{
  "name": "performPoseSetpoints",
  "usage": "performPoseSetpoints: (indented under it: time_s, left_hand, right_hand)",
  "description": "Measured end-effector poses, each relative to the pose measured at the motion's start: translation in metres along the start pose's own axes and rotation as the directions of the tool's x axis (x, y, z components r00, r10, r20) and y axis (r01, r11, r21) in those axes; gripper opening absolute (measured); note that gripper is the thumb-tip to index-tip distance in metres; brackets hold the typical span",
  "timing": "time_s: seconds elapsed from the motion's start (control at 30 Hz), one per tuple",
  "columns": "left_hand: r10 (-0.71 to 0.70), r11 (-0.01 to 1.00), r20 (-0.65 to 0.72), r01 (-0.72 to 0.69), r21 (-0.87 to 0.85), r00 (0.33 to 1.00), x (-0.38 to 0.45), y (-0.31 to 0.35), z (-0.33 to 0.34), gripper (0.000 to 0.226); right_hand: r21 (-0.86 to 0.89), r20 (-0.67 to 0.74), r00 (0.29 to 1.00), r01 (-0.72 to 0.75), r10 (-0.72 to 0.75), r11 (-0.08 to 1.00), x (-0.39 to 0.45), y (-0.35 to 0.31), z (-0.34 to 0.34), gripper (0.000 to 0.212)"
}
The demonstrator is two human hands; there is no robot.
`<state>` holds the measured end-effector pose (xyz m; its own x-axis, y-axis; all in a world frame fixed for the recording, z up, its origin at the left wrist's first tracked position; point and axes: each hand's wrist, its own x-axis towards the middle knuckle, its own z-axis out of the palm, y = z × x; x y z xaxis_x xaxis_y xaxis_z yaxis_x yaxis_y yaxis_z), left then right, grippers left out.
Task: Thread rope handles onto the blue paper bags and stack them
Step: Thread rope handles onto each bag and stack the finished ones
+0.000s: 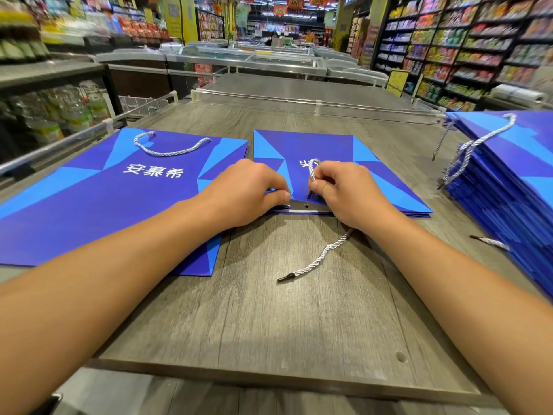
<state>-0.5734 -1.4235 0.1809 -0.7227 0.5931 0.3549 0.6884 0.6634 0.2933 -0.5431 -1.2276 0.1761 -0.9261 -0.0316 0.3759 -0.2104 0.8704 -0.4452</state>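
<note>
In the middle of the frame, a flat blue paper bag (317, 151) is pressed onto the grey wooden surface (269, 324) by the curled left hand (254, 187). A soft, bendy white twisted rope (321, 259) is pinched near its stiff black tip by the right hand (338, 187), probably the best spot.

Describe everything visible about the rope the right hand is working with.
The rope is a twisted white-and-grey cord with black tips. The right hand pinches it near one tip, which points down at the hole in the middle bag's near edge. A short loop rises over the fingers. The rest trails from under the hand across the wooden table, ending loose.
</note>
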Motion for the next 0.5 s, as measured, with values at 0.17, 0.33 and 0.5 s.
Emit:
performPoseSetpoints:
  time_s: [0.17, 0.33, 0.5]
  left_hand:
    - [-0.007, 1.0, -0.012, 0.007, 0.016, 1.0, 0.0, -0.002, 0.001, 0.023]
    - [-0.062, 0.998, -0.087, 0.061, -0.012, 0.994, 0.003, -0.003, -0.001, 0.026]
    - [-0.086, 0.995, -0.18, 0.076, -0.065, 0.98, 0.004, -0.008, -0.002, 0.024]
  right_hand:
    - [0.027, 0.074, 0.997, 0.035, -0.037, 0.999, -0.001, -0.001, 0.003, 0.018]
    - [0.118, 0.178, 0.984, -0.005, -0.016, 0.993, -0.004, 0.001, -0.012, 0.015]
    - [0.015, 0.125, 0.99, 0.059, -0.061, 0.998, -0.006, -0.002, -0.015, 0.02]
